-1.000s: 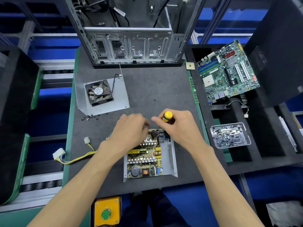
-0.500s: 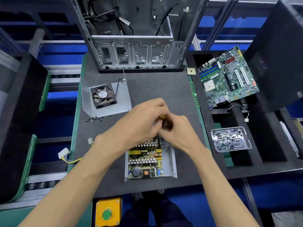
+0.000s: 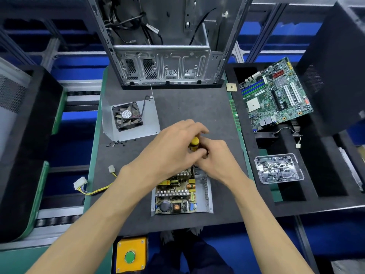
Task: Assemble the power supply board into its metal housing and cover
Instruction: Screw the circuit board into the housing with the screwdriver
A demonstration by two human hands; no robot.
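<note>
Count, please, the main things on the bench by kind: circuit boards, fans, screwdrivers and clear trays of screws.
Circuit boards: 2, the power supply board in its metal housing and the motherboard
Fans: 1, the fan on the metal cover
Screwdrivers: 1, the yellow screwdriver
Clear screw trays: 1, the tray
Total: 5

Fan [image 3: 127, 117] label print too small to read.
</note>
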